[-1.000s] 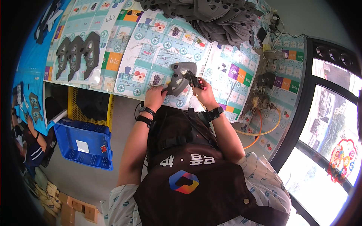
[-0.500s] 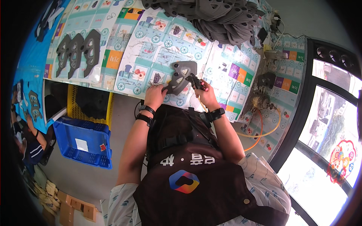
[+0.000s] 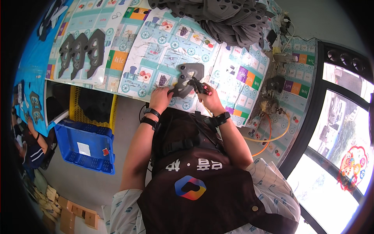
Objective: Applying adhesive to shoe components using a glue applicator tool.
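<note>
A dark grey flat piece with cut-outs [image 3: 196, 69] lies on the patterned table sheet in front of me. My left hand [image 3: 160, 99] grips its lower left tip, fingers curled over the edge. My right hand [image 3: 211, 100] is closed around a small black spray gun [image 3: 199, 85] with pink parts at its back and a pale hose running down from it. The gun's nozzle points left, over the middle of the piece by its cut-outs. Whether the nozzle touches the surface cannot be made out.
A large heap of similar grey pieces [image 3: 233, 23] covers the table's far side. Several more pieces [image 3: 80, 54] lie at the left. Below the table's left edge stand a blue crate [image 3: 85, 162] and a yellow crate [image 3: 74, 105]. Another person's hand [image 3: 31, 126] works at far left.
My right hand has shifted the spray gun slightly left, so its nozzle now sits further over the piece. My left hand and the piece have stayed in place.
</note>
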### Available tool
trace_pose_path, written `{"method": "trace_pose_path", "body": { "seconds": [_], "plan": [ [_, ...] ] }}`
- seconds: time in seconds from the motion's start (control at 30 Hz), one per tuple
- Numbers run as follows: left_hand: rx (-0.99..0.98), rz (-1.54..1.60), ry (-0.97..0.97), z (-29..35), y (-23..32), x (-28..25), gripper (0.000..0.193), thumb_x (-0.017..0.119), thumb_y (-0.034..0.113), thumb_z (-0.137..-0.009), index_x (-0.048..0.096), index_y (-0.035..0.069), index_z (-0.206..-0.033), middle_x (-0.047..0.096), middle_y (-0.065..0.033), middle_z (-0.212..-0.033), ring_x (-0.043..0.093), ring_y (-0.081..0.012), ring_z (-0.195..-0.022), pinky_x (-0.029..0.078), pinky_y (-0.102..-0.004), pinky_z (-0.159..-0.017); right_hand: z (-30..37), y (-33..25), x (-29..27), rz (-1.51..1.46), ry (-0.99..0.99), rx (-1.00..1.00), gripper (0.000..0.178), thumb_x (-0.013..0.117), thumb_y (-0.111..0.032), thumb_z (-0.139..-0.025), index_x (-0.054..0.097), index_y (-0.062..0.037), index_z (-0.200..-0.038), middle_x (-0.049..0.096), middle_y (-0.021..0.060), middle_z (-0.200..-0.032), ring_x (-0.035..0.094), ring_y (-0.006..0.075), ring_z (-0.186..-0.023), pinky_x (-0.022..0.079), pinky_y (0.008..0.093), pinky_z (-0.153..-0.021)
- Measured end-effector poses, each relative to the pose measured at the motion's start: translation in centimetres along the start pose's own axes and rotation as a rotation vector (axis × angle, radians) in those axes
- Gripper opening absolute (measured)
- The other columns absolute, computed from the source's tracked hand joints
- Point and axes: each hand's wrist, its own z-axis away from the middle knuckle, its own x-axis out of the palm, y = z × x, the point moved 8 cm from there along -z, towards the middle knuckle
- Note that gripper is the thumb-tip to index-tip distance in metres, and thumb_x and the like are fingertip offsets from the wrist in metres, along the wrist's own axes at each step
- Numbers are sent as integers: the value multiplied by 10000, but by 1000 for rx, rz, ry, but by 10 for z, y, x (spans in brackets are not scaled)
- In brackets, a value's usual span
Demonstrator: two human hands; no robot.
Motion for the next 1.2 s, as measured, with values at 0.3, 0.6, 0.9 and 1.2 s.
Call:
{"method": "trace_pose_path", "body": {
  "seconds": [0.3, 0.6, 0.9, 1.2],
  "plan": [
    [-5, 1, -2, 0, -2, 1, 217, 718, 270, -947, 717, 64, -1015, 744, -163, -938, 695, -371, -975, 527, -506, -857, -3, 9, 10, 163, -19, -35, 420, 610, -122, -820, 675, 5, -1215, 706, 111, -761, 690, 204, -699, 538, 357, -697],
    [13, 28, 23, 1, 1, -3, 216, 719, 256, -947, 694, 45, -981, 731, -182, -907, 687, -398, -941, 533, -518, -836, 3, 5, 16, 180, -56, 15, 467, 612, -116, -811, 663, 9, -1258, 697, 114, -769, 682, 195, -703, 536, 351, -699],
    [-19, 13, -17, 0, 1, -4, 217, 710, 256, -954, 721, 55, -1035, 749, -164, -964, 697, -366, -998, 532, -502, -869, 5, 17, 8, 138, -46, 28, 376, 600, -107, -808, 669, 27, -1151, 683, 119, -753, 661, 196, -685, 520, 353, -678],
    [32, 51, 62, 3, 3, -8, 217, 717, 243, -954, 667, 33, -937, 717, -195, -860, 680, -416, -891, 530, -523, -809, 14, -5, 19, 257, -74, 46, 314, 603, -111, -814, 668, 16, -1094, 674, 112, -736, 655, 193, -679, 514, 355, -671]
  ]
}}
